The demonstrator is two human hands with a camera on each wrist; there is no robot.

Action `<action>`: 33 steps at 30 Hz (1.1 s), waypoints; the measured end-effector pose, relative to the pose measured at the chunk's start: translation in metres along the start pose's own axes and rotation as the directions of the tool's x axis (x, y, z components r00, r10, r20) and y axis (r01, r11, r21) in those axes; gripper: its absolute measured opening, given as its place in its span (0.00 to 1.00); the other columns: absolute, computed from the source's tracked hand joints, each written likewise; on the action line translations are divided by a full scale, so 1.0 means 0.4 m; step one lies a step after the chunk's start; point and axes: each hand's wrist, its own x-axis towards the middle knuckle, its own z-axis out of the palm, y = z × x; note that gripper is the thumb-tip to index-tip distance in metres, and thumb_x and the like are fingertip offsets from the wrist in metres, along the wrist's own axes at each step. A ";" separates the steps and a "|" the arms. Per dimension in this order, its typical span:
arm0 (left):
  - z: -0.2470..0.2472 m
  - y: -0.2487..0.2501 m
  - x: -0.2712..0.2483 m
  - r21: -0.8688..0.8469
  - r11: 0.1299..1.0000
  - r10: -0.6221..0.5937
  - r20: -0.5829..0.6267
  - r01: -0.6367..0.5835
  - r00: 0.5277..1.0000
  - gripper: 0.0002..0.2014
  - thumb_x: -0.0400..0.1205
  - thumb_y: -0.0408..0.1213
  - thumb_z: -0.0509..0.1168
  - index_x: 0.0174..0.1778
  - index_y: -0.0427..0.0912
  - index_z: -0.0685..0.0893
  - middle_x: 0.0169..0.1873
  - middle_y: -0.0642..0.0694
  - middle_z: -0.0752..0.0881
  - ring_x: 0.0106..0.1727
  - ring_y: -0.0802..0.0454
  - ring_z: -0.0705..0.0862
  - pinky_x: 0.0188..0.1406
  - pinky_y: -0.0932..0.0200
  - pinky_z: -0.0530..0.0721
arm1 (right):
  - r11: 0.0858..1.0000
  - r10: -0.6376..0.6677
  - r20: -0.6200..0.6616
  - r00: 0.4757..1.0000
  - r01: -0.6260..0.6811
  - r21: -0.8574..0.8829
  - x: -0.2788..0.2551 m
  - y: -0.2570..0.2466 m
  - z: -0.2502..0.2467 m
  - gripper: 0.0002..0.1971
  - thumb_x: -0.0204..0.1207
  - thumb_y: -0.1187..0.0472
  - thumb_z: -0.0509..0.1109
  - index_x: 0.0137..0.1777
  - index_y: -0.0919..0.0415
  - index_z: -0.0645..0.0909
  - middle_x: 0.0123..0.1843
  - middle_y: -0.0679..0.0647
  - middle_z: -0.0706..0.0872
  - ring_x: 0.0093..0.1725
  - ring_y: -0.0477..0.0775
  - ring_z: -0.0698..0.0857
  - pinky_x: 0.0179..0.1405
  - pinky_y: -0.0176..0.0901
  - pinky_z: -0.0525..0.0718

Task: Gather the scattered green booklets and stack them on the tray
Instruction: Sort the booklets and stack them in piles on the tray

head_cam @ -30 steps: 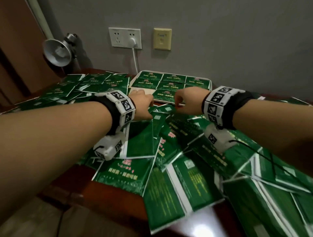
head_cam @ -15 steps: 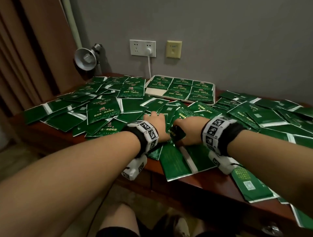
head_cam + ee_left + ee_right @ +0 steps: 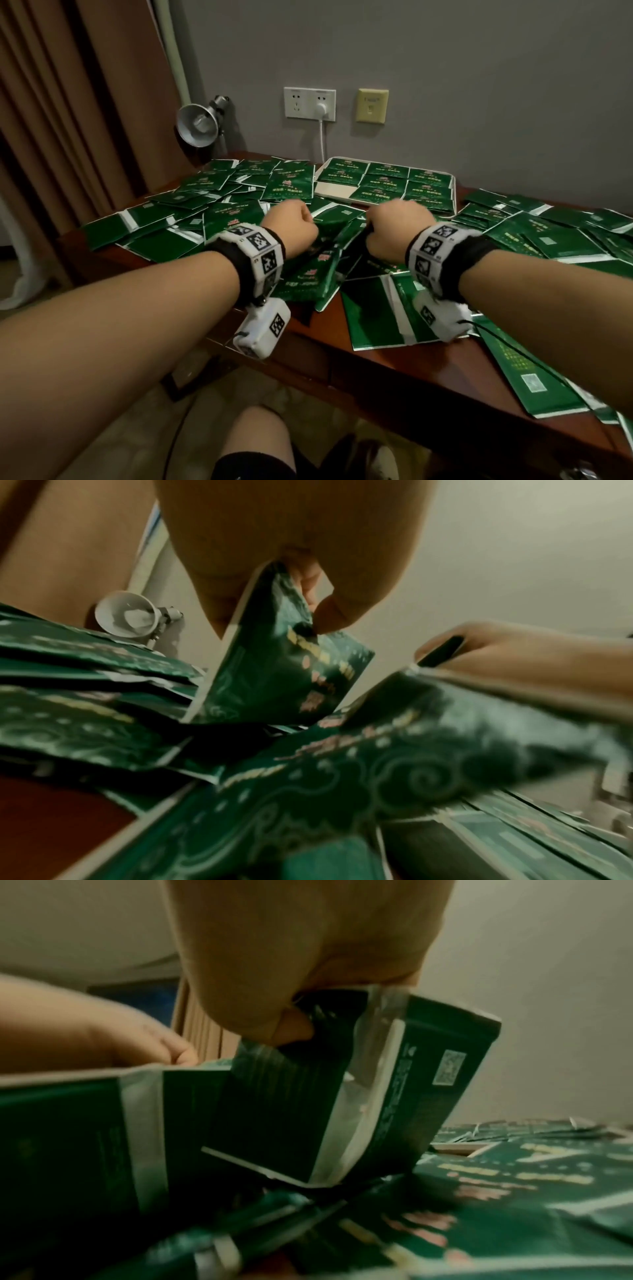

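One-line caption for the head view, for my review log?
Both hands, left hand and right hand, each grip green booklets lifted from the scattered pile, short of the partly filled tray by the wall.

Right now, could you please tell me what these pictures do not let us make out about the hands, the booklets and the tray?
- Left hand and right hand: head view shows only their backs, hiding fingers and grip.
- Booklet in the left hand: print blurred in the left wrist view.
- Booklets in the right hand: count unclear, overlapping.
- Tray: stack heights too small to judge in the head view.
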 end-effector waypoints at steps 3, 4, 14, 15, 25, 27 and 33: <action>-0.034 -0.021 0.005 -0.084 0.996 -0.038 -0.109 0.029 0.993 0.03 0.74 0.32 0.63 0.37 0.45 0.80 0.33 0.49 0.82 0.40 0.47 0.81 0.38 0.57 0.78 | 0.931 0.175 -0.083 0.981 -0.137 0.338 0.020 0.007 -0.039 0.08 0.70 0.59 0.65 0.46 0.59 0.82 0.40 0.56 0.83 0.40 0.60 0.82 0.37 0.43 0.81; -0.041 -0.025 0.004 -0.097 0.995 -0.039 -0.117 0.028 0.992 0.03 0.74 0.32 0.63 0.38 0.45 0.80 0.33 0.49 0.82 0.41 0.46 0.82 0.40 0.57 0.80 | 0.899 0.202 -0.065 0.977 -0.159 0.407 0.024 0.011 -0.046 0.08 0.69 0.61 0.65 0.46 0.60 0.83 0.40 0.57 0.84 0.40 0.59 0.82 0.37 0.43 0.83; -0.083 0.052 0.013 -0.317 0.945 0.017 -0.184 -0.075 0.983 0.07 0.73 0.29 0.61 0.37 0.48 0.78 0.34 0.46 0.83 0.36 0.45 0.84 0.40 0.50 0.87 | 0.587 0.497 -0.191 0.846 -0.166 0.792 0.007 0.065 -0.111 0.09 0.68 0.64 0.62 0.43 0.59 0.83 0.39 0.52 0.85 0.42 0.56 0.85 0.37 0.39 0.79; -0.079 0.055 0.013 -0.334 0.941 -0.007 -0.184 -0.056 0.983 0.07 0.73 0.30 0.61 0.36 0.47 0.79 0.36 0.45 0.84 0.38 0.43 0.86 0.44 0.47 0.88 | 0.553 0.521 -0.184 0.833 -0.166 0.817 0.004 0.071 -0.112 0.11 0.68 0.64 0.62 0.45 0.59 0.84 0.40 0.53 0.86 0.43 0.56 0.85 0.39 0.41 0.83; -0.002 0.027 -0.018 0.032 0.994 -0.107 0.051 0.105 0.993 0.04 0.78 0.29 0.64 0.44 0.42 0.80 0.42 0.42 0.82 0.46 0.44 0.80 0.44 0.57 0.78 | 0.766 0.471 -0.073 0.879 -0.366 0.529 -0.043 0.130 -0.055 0.11 0.71 0.62 0.66 0.53 0.56 0.80 0.47 0.56 0.83 0.45 0.59 0.82 0.41 0.44 0.80; 0.014 0.032 -0.030 0.178 0.981 -0.095 0.118 0.073 0.988 0.06 0.78 0.29 0.64 0.50 0.39 0.81 0.46 0.39 0.83 0.46 0.43 0.80 0.45 0.55 0.80 | 0.876 0.381 -0.043 0.924 -0.345 0.336 -0.054 0.133 -0.043 0.10 0.72 0.61 0.68 0.53 0.55 0.81 0.50 0.56 0.84 0.45 0.60 0.82 0.40 0.44 0.79; 0.042 0.041 -0.041 0.395 0.918 -0.088 0.291 -0.036 0.953 0.22 0.78 0.41 0.70 0.65 0.39 0.75 0.55 0.42 0.83 0.54 0.45 0.83 0.48 0.52 0.84 | 0.968 0.220 0.464 0.858 -0.133 -0.213 -0.060 0.135 0.030 0.20 0.70 0.48 0.74 0.60 0.55 0.83 0.60 0.56 0.83 0.56 0.56 0.83 0.46 0.41 0.83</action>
